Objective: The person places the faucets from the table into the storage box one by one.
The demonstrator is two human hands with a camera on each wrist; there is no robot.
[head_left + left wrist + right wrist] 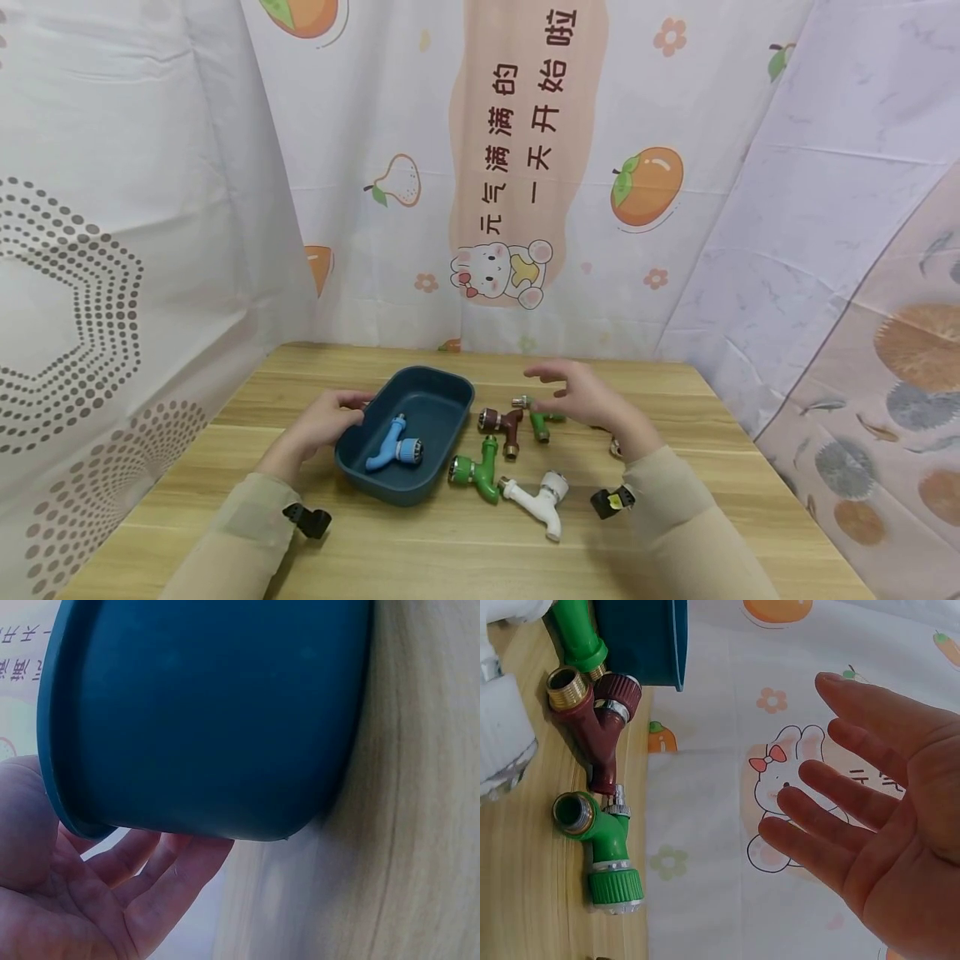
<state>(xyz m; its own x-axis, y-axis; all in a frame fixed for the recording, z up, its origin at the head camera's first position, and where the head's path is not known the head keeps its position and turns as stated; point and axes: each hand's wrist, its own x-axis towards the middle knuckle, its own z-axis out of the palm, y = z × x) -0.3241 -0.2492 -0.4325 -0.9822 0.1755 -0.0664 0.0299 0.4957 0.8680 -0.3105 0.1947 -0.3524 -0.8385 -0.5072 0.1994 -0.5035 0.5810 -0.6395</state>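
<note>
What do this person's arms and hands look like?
The left sleeve and right sleeve are beige and reach the wrists. The left hand and right hand are gloveless. A small black device sits at the left wrist; a similar black device at the right bears a yellow mark.

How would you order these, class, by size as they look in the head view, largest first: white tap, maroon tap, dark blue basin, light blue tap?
1. Dark blue basin
2. White tap
3. Light blue tap and maroon tap: too alike to rank surely.
</note>
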